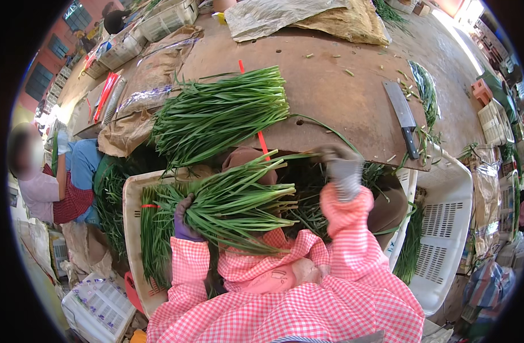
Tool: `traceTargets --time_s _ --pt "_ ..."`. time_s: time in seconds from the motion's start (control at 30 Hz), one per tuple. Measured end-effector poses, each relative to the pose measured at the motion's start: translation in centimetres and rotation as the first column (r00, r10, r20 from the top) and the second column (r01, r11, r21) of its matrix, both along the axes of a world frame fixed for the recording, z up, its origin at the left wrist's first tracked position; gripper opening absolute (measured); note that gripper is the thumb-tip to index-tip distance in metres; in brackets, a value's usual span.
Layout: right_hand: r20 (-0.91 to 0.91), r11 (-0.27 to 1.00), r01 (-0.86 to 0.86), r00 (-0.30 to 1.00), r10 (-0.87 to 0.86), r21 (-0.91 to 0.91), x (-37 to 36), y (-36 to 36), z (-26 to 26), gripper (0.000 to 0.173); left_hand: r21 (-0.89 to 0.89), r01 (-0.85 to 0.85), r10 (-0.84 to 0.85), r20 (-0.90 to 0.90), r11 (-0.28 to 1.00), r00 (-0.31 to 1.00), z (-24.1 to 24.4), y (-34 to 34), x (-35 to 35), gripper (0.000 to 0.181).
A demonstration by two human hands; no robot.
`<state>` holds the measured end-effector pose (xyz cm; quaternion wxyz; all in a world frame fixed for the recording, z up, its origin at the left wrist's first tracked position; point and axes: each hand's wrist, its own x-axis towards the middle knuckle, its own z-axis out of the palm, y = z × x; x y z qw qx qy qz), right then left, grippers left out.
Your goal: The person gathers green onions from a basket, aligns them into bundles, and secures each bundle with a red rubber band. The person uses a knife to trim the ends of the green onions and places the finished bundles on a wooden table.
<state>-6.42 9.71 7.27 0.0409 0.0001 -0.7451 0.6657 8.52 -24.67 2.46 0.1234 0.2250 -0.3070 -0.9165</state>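
My left hand (187, 218), in a purple glove, grips a loose bunch of garlic chives (240, 197) over my lap, with the pale cut ends towards the right. My right hand (339, 158), in a grey knitted glove, is blurred by motion near the board's front edge. A thin chive leaf (302, 156) stretches from the bunch to its fingers, which seem closed on it. Ahead on the wooden board (330, 90) lies a larger, neatly aligned pile of chives (223, 111). A red strip (262, 142) runs beneath this pile, showing at both sides.
A cleaver (401, 118) lies at the board's right side among stalk scraps. White plastic crates stand left (133, 240) and right (448, 240) of me, both with chives inside. Sacking (137, 90) and red strips (105, 96) lie left. A person (56, 184) sits at far left.
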Motion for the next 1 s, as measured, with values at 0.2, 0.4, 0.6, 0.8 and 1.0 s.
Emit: traceTargets --time_s 0.2,0.4,0.6,0.8,1.0 --pt "0.09 0.889 0.432 0.89 -0.447 0.154 4.9 15.4 1.6 0.015 0.06 -0.017 0.018 -0.019 0.998 1.0 -3.1 -1.9 0.5 0.019" --pt "0.154 0.867 0.417 0.871 -0.467 0.273 9.7 21.6 0.6 0.011 -0.165 0.008 -0.015 -0.039 0.986 0.999 -4.2 -2.0 0.4 0.018" --pt "0.233 0.931 -0.136 0.971 0.058 0.338 6.9 6.6 3.4 0.03 -0.049 0.012 -0.01 0.029 0.999 1.0 -3.5 -1.8 0.0 0.017" --pt "-0.037 0.759 -0.407 0.87 0.491 0.509 2.8 -4.8 -0.4 0.031 -0.001 0.063 -0.063 0.004 0.998 0.998 -0.2 -0.2 0.0 0.014" --pt "-0.097 0.925 -0.332 0.931 0.353 0.184 4.7 -1.9 0.3 0.018 -0.064 -0.071 0.072 0.01 0.995 0.997 -1.4 -0.4 0.8 0.011"
